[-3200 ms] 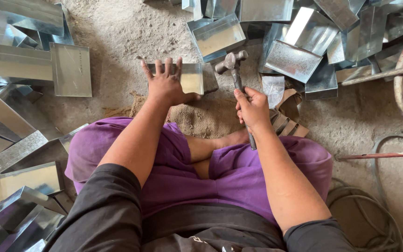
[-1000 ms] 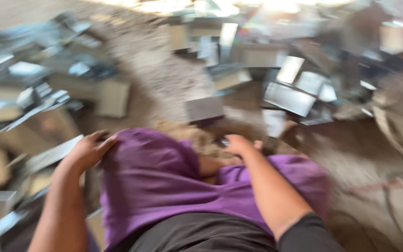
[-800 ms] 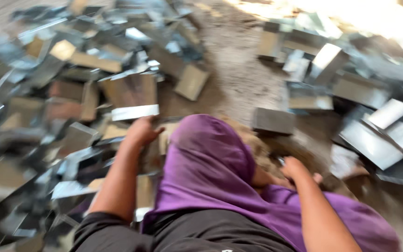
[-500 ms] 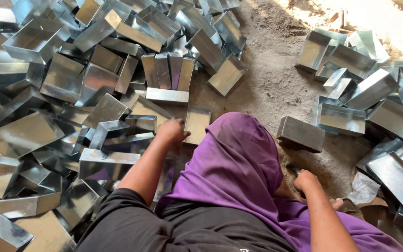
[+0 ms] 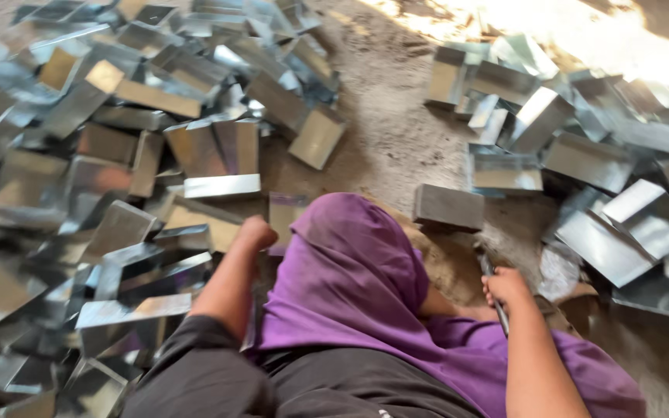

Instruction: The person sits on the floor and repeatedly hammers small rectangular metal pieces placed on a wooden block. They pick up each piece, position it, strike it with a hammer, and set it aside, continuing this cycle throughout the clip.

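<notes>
I sit on the ground with my knees in purple cloth (image 5: 350,279). My left hand (image 5: 257,232) reaches left, fingers curled against the edge of a folded metal tray (image 5: 284,213) at the rim of a big pile of shiny sheet-metal trays (image 5: 118,155). Motion blur hides whether it grips the tray. My right hand (image 5: 505,286) rests by my right knee, shut on the handle of a hammer (image 5: 493,298) that points away from me. One tray (image 5: 448,207) lies upside down just beyond my knees.
A second heap of metal trays (image 5: 582,155) spreads across the right side. A strip of bare sandy ground (image 5: 396,116) runs between the two heaps. Bright sunlight falls on the far ground at top right.
My view has swung to the left. My left hand left the tray in front of me and moved into the left pile. My right hand kept the hammer beside my knee.
</notes>
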